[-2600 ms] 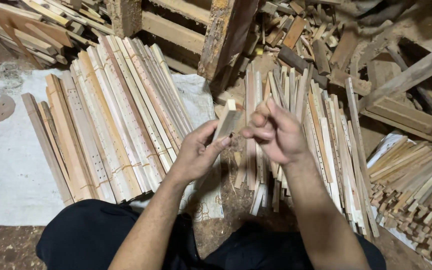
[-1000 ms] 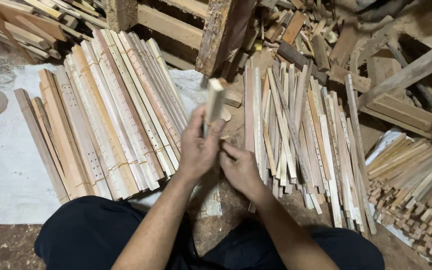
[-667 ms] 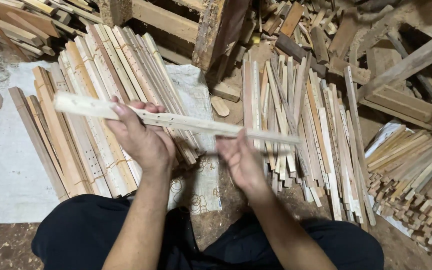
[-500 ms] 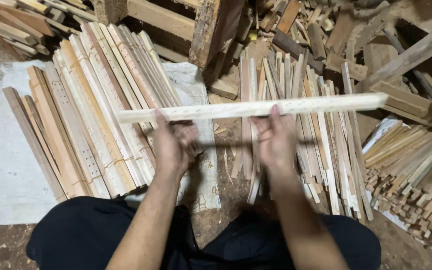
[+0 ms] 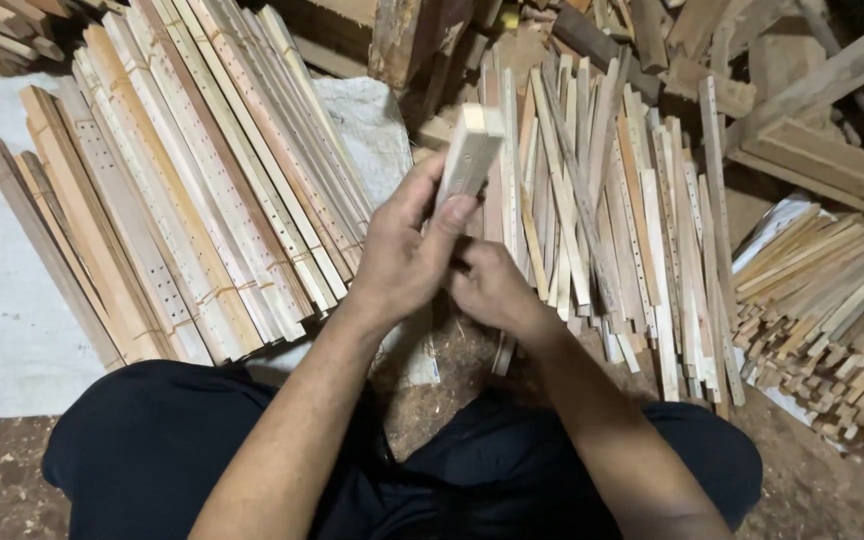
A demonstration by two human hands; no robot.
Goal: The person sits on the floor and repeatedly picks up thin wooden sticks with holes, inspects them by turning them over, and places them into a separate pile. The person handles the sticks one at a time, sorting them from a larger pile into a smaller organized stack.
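Note:
A pale wooden slat (image 5: 469, 155) stands almost on end in front of me, its cut end toward the camera. My left hand (image 5: 404, 255) wraps around it high up, thumb along one face. My right hand (image 5: 493, 290) grips the same slat lower down, just right of the left hand. Both hands hover above the gap between two heaps of slats. My legs in dark trousers (image 5: 152, 450) fill the bottom of the view.
A bundle of long drilled slats (image 5: 182, 190) lies fanned on white sacking (image 5: 2, 300) at left. A loose pile of thinner slats (image 5: 612, 210) lies at right, small sticks (image 5: 832, 300) at far right, rough timber (image 5: 802, 110) at the back. Sawdust covers the floor.
The slat was held level across both hands half a second ago. It has been swung upright, end toward the camera, and my hands have come close together.

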